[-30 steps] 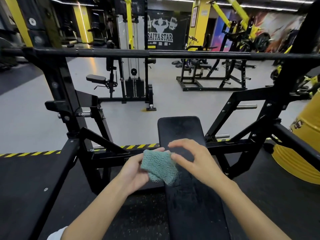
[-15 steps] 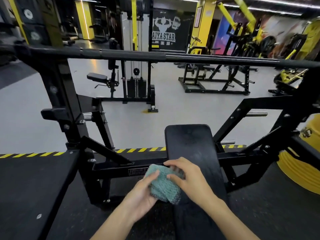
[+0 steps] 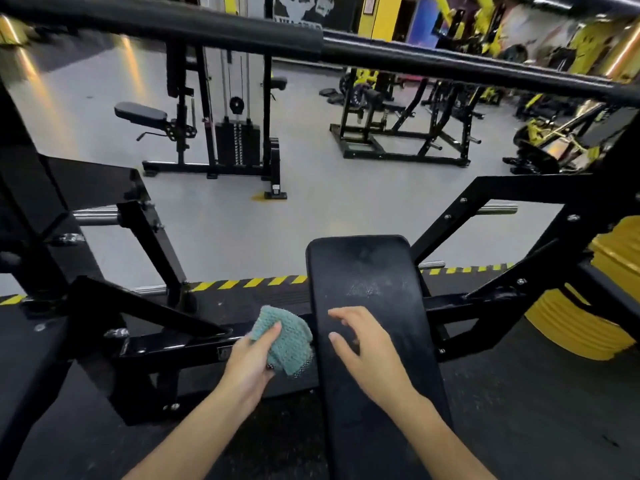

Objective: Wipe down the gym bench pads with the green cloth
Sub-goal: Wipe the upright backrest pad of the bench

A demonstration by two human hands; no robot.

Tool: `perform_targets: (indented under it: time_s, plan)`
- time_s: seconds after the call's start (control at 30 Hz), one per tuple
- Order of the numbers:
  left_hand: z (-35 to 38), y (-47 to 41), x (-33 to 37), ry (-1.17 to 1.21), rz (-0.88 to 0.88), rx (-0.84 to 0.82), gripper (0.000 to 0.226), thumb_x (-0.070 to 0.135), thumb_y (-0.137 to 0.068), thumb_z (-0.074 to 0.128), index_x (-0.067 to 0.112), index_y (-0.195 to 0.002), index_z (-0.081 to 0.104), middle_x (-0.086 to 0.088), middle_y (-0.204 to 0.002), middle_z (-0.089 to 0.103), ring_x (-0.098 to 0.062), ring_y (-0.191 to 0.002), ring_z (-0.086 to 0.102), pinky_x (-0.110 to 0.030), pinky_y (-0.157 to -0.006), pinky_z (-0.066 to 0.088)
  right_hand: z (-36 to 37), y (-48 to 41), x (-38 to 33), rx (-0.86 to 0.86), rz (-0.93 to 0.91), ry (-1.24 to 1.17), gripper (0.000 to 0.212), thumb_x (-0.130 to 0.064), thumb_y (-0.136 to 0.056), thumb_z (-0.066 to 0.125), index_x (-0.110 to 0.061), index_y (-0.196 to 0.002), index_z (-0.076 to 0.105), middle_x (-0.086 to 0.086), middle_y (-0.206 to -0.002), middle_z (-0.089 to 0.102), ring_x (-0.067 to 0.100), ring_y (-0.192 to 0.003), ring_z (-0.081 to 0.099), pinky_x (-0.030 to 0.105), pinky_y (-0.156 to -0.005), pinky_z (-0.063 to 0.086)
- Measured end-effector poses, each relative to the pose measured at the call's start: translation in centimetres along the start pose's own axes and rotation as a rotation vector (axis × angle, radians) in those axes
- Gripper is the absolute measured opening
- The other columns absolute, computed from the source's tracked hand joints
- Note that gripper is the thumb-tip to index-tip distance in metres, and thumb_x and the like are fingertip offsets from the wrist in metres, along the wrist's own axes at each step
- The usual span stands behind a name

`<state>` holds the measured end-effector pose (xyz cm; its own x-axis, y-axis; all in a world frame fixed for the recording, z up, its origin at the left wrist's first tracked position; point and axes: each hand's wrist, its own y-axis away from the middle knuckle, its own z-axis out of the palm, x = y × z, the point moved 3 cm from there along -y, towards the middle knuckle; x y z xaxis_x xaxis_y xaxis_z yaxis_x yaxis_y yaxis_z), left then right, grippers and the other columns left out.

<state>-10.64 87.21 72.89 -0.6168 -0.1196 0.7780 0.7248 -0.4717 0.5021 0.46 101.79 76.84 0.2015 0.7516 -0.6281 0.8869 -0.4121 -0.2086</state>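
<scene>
Cloth (image 3: 284, 341), teal-green, coarse open weave, folded into a thick wad, with a darker mesh edge showing at the lower corner. Gripped in left hand (image 3: 247, 367): thumb laid across the near face, fingers curled behind and under, mostly hidden. Held just left of bench pad (image 3: 367, 271), the wad's right edge touching or almost touching the pad's left side; cannot tell which. Not on the top surface.

Bench pad long, black, rounded at the far corners, marked with pale dusty smears and speckles on its far half. Stretching from the bottom of the view away toward the grey floor.

Right hand (image 3: 367, 351) over the pad, palm down, fingers loosely spread and slightly bent, holding nothing. Contact with the pad unclear.

Black steel frame (image 3: 485, 188) on either side of the pad. Padded bar (image 3: 207, 26) across the top of the view. Yellow-and-black hazard stripe (image 3: 249, 283) along the mat edge behind. Stack of yellow plates (image 3: 571, 327) at right. Cable machine (image 3: 237, 143) farther off on the grey floor.

Against half a second ago: right hand then pinching the cloth together with the left, now off it and apart. Cloth then overlapping the pad's left edge, now in the left hand alone, beside that edge.
</scene>
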Motion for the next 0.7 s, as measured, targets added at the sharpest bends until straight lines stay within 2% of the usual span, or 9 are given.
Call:
perform_targets:
  time_s: [0.17, 0.23, 0.33, 0.43, 0.53, 0.7]
  plan:
    - [0.1, -6.3, -1.5, -0.048, 0.108, 0.114, 0.008, 0.015, -0.097, 0.056, 0.013, -0.094, 0.063, -0.007, -0.100, 0.068, -0.019, -0.088, 0.065, -0.040, -0.082, 0.051, 2.1, -4.4, 7.2, -0.034, -0.070, 0.290, 0.047, -0.025, -0.100, 0.048, -0.020, -0.145, 0.038, -0.006, -0.147, 0.043, 0.013, -0.135, 0.037, 0.033, -0.107, 0.038]
    - [0.2, -8.9, -2.4, -0.031, 0.157, 0.145, 0.008, 0.013, -0.098, 0.054, 0.011, -0.096, 0.062, -0.006, -0.098, 0.067, -0.018, -0.085, 0.063, -0.038, -0.078, 0.052, 3.7, -6.4, 10.5, -0.068, -0.136, 0.373, 0.052, -0.021, -0.100, 0.047, -0.017, -0.149, 0.032, 0.000, -0.154, 0.035, 0.018, -0.143, 0.030, 0.037, -0.112, 0.034]
    - [0.6, -12.0, -3.5, 0.003, 0.207, 0.183, 0.008, 0.014, -0.099, 0.053, 0.010, -0.104, 0.058, -0.004, -0.096, 0.066, -0.016, -0.085, 0.063, -0.041, -0.081, 0.053, 5.9, -8.6, 14.8, -0.114, -0.217, 0.480, 0.056, -0.023, -0.101, 0.040, -0.019, -0.154, 0.021, -0.004, -0.161, 0.017, 0.017, -0.149, 0.014, 0.041, -0.118, 0.024]
    - [1.1, -14.5, -4.1, 0.043, 0.245, 0.198, 0.009, 0.015, -0.100, 0.052, 0.011, -0.104, 0.059, -0.002, -0.094, 0.066, -0.016, -0.086, 0.063, -0.041, -0.081, 0.053, 7.3, -10.2, 17.5, -0.124, -0.276, 0.558, 0.056, -0.029, -0.100, 0.027, -0.022, -0.155, 0.015, -0.008, -0.162, 0.007, 0.014, -0.150, 0.005, 0.042, -0.119, 0.014]
    - [1.6, -16.8, -3.9, 0.056, 0.294, 0.220, 0.011, 0.018, -0.099, 0.053, 0.015, -0.091, 0.060, -0.001, -0.093, 0.067, -0.017, -0.088, 0.065, -0.042, -0.086, 0.053, 7.6, -12.2, 18.7, -0.130, -0.358, 0.652, 0.057, -0.033, -0.099, 0.023, -0.023, -0.155, 0.014, -0.008, -0.162, 0.007, 0.013, -0.150, 0.003, 0.044, -0.120, 0.009]
    - [2.5, -20.5, -2.4, 0.056, 0.407, 0.242, 0.011, 0.021, -0.098, 0.056, 0.021, -0.089, 0.062, 0.003, -0.097, 0.069, -0.016, -0.101, 0.066, -0.044, -0.099, 0.051, 8.1, -13.8, 20.6, -0.104, -0.414, 0.702, 0.057, -0.034, -0.100, 0.023, -0.022, -0.155, 0.014, -0.007, -0.162, 0.009, 0.014, -0.150, 0.005, 0.049, -0.120, 0.010]
